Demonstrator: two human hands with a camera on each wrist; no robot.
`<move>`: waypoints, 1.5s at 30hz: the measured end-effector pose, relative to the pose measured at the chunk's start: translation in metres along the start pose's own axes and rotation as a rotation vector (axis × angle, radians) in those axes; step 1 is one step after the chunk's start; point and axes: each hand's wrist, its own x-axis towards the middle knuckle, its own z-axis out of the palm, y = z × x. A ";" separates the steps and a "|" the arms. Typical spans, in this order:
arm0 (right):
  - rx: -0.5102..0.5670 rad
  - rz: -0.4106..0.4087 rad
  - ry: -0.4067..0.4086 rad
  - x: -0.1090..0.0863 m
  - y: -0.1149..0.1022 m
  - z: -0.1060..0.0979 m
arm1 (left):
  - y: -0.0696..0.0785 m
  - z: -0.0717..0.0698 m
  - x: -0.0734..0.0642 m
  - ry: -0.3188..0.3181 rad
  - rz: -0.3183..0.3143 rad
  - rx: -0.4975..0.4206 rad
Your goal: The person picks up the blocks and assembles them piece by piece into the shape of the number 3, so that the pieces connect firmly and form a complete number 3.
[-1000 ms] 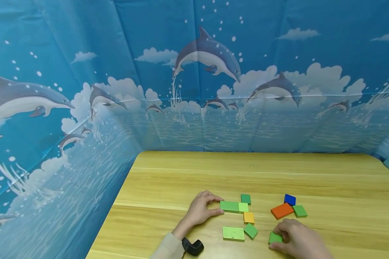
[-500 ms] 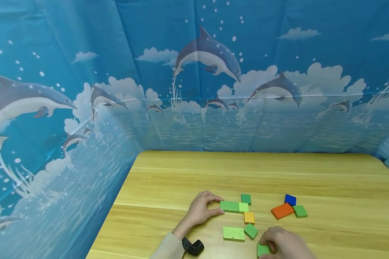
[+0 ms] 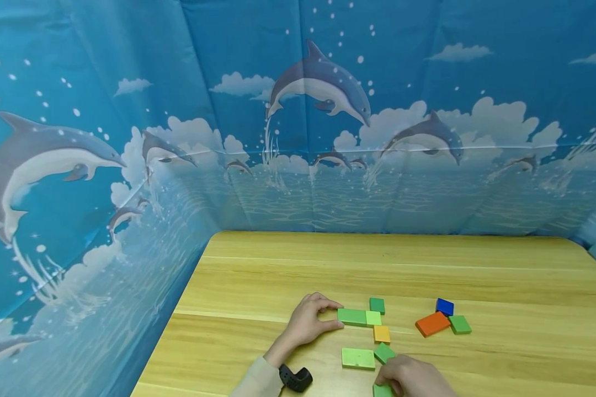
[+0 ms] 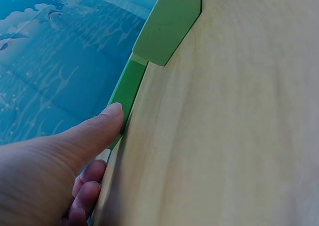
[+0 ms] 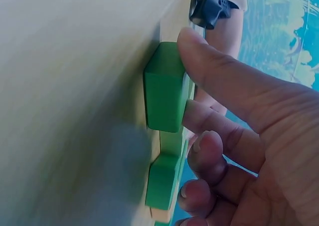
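Observation:
My left hand [image 3: 305,320] pinches the left end of a green rectangular block [image 3: 351,316] between thumb and index finger. In the left wrist view, the thumb lies along that block's side. A light green square block [image 3: 373,318] adjoins its right end, with a yellow-orange square block [image 3: 381,334] just below. My right hand [image 3: 414,377] holds a green square block [image 5: 165,99] by thumb and fingers near the bottom of the head view. Beyond it are a light green rectangular block [image 3: 358,358] and a tilted green square block [image 3: 384,353], which the right hand partly overlaps.
To the right, an orange-red rectangular block [image 3: 432,324], a blue block [image 3: 445,306] and a green square block [image 3: 459,325] sit close together. A darker green square block [image 3: 377,305] lies behind the row. The wooden table [image 3: 258,270] meets a dolphin-print curtain [image 3: 288,204].
My right hand has slid the green square block left and towards the front edge, below the light green rectangular block. The left hand has stayed in place.

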 end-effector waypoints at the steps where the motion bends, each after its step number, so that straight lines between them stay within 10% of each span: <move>1: -0.001 0.001 -0.003 0.001 -0.001 0.001 | 0.000 0.000 0.000 -0.001 0.000 0.000; 45: -0.133 -0.133 0.014 0.018 -0.019 0.007 | -0.002 0.000 0.000 0.008 0.032 -0.013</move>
